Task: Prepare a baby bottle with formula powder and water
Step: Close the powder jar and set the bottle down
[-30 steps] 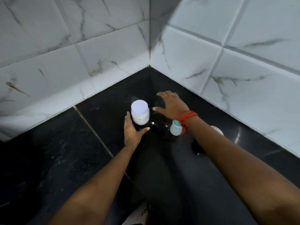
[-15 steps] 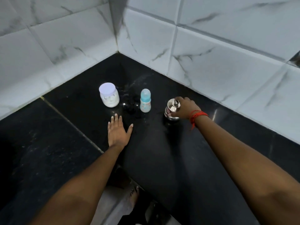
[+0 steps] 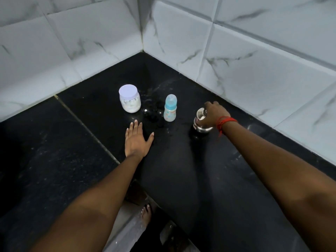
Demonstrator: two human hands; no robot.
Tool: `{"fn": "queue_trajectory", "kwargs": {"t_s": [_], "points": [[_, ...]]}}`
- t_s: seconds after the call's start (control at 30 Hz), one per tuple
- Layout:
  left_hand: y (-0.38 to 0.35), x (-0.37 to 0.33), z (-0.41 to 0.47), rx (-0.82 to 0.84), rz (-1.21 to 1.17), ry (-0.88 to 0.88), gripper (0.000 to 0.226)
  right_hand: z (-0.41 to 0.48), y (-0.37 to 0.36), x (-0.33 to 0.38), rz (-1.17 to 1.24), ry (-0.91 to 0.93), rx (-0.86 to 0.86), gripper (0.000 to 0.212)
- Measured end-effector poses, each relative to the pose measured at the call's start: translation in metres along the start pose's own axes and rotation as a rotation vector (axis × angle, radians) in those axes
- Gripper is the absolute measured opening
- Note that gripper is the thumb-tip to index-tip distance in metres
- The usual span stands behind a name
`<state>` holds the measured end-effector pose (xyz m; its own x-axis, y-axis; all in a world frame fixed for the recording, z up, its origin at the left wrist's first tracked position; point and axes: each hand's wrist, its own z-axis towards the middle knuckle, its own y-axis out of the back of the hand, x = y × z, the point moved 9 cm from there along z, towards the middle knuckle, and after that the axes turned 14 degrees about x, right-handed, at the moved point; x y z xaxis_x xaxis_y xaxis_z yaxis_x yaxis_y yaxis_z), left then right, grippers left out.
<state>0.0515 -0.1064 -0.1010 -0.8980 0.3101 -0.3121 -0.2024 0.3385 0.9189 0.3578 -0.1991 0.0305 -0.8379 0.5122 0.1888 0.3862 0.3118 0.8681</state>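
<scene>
A clear jar of white formula powder (image 3: 129,99) with a pale lilac lid stands on the black counter (image 3: 181,170) near the corner. To its right stands a small baby bottle (image 3: 170,108) with a blue cap, upright. Further right is a small steel water pot (image 3: 201,122) with a lid. My right hand (image 3: 212,113), with a red thread at the wrist, grips the pot from above at its rim. My left hand (image 3: 137,140) lies flat on the counter, fingers spread, just below the jar and apart from it.
White marble-look tiled walls (image 3: 236,57) meet in a corner behind the objects. White specks and wet spots (image 3: 151,113) lie on the counter between jar and bottle. A seam (image 3: 87,128) runs diagonally across the counter on the left. A bare foot (image 3: 146,213) shows below the counter's front edge.
My left hand left the jar and came down flat on the counter. My right hand moved right, past the bottle, and closed on the steel pot. The camera view shifted.
</scene>
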Motion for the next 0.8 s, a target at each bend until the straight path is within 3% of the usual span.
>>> {"fn": "queue_trajectory", "kwargs": {"t_s": [0.13,0.3,0.4,0.67,0.8], "points": [[0.000,-0.002,0.001,0.001,-0.011,-0.003,0.082,0.001,0.050,0.019,-0.034,0.058,-0.063,0.071],[0.000,-0.002,0.001,-0.010,0.008,-0.003,0.084,0.006,0.135,0.087,-0.067,0.262,-0.201,0.070],[0.000,-0.001,0.001,-0.007,0.010,0.001,0.085,0.021,0.153,0.140,-0.120,0.399,-0.167,0.067],[0.001,-0.003,0.000,0.003,-0.005,0.001,0.085,0.074,0.068,0.227,-0.287,0.545,0.114,0.076],[0.001,-0.003,0.001,0.016,-0.004,0.002,0.084,0.090,0.024,0.233,-0.281,0.532,0.201,0.097]]}}
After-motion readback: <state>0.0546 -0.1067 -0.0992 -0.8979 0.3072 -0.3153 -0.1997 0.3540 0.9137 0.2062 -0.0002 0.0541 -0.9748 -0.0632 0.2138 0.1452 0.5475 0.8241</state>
